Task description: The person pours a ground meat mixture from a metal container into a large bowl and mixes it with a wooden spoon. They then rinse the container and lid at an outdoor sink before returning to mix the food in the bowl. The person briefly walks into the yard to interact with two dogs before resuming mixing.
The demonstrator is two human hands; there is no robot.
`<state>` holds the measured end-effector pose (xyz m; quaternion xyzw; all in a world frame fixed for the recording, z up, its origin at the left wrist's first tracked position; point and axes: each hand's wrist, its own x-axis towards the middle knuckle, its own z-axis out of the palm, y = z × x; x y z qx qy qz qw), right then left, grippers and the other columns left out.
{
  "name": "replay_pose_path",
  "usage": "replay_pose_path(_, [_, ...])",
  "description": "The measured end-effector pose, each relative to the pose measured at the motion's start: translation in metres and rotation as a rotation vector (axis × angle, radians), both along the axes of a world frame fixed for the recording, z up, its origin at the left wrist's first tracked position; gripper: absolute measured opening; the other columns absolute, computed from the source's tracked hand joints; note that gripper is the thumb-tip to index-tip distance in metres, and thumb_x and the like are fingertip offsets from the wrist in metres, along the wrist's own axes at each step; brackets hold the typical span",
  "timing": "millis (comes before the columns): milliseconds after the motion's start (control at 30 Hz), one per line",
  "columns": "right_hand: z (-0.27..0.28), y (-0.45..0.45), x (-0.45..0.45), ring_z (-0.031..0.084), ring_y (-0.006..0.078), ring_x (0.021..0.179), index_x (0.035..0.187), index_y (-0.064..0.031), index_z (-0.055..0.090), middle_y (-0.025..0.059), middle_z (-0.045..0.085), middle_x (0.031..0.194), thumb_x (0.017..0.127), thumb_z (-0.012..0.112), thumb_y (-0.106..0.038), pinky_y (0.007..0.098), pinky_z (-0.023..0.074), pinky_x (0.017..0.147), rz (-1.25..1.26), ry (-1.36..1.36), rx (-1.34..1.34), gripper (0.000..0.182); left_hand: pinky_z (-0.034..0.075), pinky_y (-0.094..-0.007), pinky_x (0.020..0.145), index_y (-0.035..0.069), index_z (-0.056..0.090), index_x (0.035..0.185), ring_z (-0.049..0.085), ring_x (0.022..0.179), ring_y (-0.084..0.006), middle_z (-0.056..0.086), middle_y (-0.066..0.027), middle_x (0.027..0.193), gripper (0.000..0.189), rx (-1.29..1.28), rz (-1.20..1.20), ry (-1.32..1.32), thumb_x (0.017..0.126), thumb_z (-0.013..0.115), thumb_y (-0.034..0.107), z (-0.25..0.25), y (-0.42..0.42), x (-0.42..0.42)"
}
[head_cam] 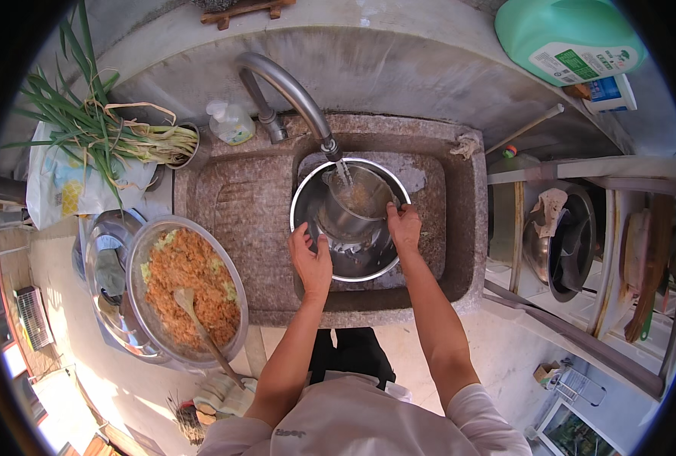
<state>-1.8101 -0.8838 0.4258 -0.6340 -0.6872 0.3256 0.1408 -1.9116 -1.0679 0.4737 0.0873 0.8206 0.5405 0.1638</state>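
Note:
A stainless-steel basin (360, 272) sits in the stone sink (469, 251). Inside it a smaller metal pot (343, 219) is tilted, with cloudy water and brownish bits in it. Water runs into this pot from the curved metal faucet (292, 82). My right hand (404, 228) pinches the pot's rim at its right side, above the basin's edge. On the other side my left hand (312, 259) hovers at the basin's left front rim, thumb and fingers apart, holding nothing. Whether its fingertips touch the rim is unclear.
Left of the sink, a large bowl (236, 336) holds orange-brown chopped food and a wooden spoon (201, 328). Spring onions (104, 134) stand in a metal cup beside a soap pump bottle (230, 122). A green detergent jug (566, 34) is at upper right, above a rack (600, 256).

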Motion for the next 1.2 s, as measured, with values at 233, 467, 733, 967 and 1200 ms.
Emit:
replay_pose_path(233, [-0.016, -0.002, -0.019, 0.061, 0.0158, 0.069, 0.093, -0.0006, 0.059, 0.0059, 0.060, 0.079, 0.083, 0.062, -0.014, 0.0272, 0.0516, 0.050, -0.151, 0.424, -0.586, 0.017, 0.046, -0.0307, 0.079, -0.003, 0.056, 0.117, 0.059, 0.085, -0.0198, 0.063, -0.0130, 0.097, 0.047, 0.159, -0.137, -0.471, 0.090, 0.063, 0.035, -0.058, 0.051, -0.082])
replay_pose_path(467, [0.015, 0.016, -0.016, 0.051, 0.0086, 0.066, 0.087, -0.0049, 0.059, -0.0009, 0.055, 0.076, 0.088, 0.063, -0.013, 0.0254, 0.0428, 0.055, 0.206, 0.585, -0.550, 0.009, 0.058, -0.0310, 0.062, 0.007, 0.051, 0.076, 0.053, 0.067, -0.0087, 0.050, 0.0007, 0.076, 0.023, -0.106, -0.310, -0.555, 0.092, 0.061, 0.020, 0.007, 0.020, -0.095])
replay_pose_path(733, [-0.028, -0.010, 0.004, 0.064, 0.0268, 0.069, 0.086, -0.0022, 0.063, 0.0107, 0.066, 0.074, 0.085, 0.065, -0.032, 0.0360, 0.0513, 0.066, 0.039, 0.210, -0.207, 0.030, 0.056, -0.0269, 0.058, 0.003, 0.053, 0.077, 0.053, 0.063, -0.0068, 0.054, -0.0002, 0.072, 0.017, 0.123, -0.106, -0.506, 0.092, 0.057, 0.010, 0.047, -0.002, -0.102])
replay_pose_path(967, [-0.099, -0.033, -0.006, 0.067, 0.0278, 0.076, 0.105, 0.0035, 0.063, 0.0182, 0.068, 0.088, 0.075, 0.073, -0.021, 0.0388, 0.0517, 0.070, -0.102, 0.013, -0.295, 0.041, 0.053, -0.0260, 0.058, 0.005, 0.054, 0.078, 0.050, 0.062, -0.0052, 0.054, 0.0015, 0.071, 0.016, 0.117, -0.083, -0.401, 0.093, 0.055, 0.011, 0.079, -0.012, -0.110])
replay_pose_path(1200, [-0.022, -0.028, -0.006, 0.066, 0.0198, 0.076, 0.120, 0.0054, 0.054, 0.0134, 0.067, 0.086, 0.077, 0.067, -0.006, 0.0326, 0.0513, 0.066, -0.148, 0.307, -0.240, 0.047, 0.039, -0.0236, 0.049, 0.004, 0.050, 0.071, 0.042, 0.057, -0.0044, 0.048, 0.0026, 0.063, 0.022, 0.015, 0.012, -0.240, 0.091, 0.057, 0.011, 0.075, -0.056, -0.120])
